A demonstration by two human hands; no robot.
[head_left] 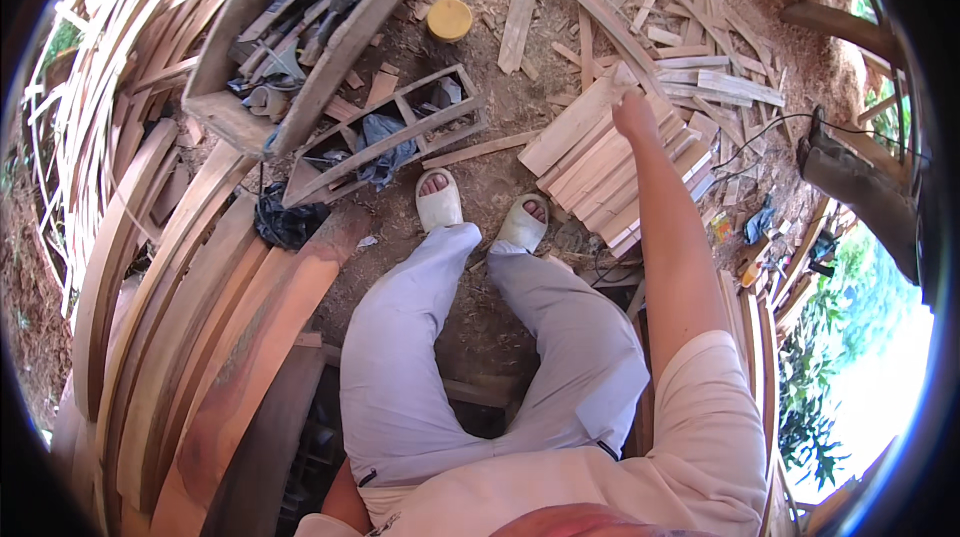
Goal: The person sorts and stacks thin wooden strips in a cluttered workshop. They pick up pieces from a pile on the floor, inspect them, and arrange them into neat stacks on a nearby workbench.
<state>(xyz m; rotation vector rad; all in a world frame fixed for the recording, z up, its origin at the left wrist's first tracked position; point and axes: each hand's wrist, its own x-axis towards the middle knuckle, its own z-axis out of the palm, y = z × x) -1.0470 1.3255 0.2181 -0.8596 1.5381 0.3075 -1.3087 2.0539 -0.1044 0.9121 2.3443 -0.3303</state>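
Observation:
My right arm stretches forward, with my right hand [633, 117] over the far edge of a stack of planed wooden strips [598, 180]. Its fingers look curled together. A small pale piece [623, 75] shows just beyond them, but I cannot tell whether they grip it or only touch the wood. The strips lie side by side on the ground in front of my right foot. Of my left arm [346, 503] only a bit shows beside my hip; the left hand is out of sight.
An open wooden toolbox [335, 42] and a divided wooden tray [400, 137] stand ahead on the left. Near them is a yellow round lid [449, 20]. Long boards [225, 337] lean at my left. Scrap wood [700, 22] litters the far right, where a black cable [765, 127] runs.

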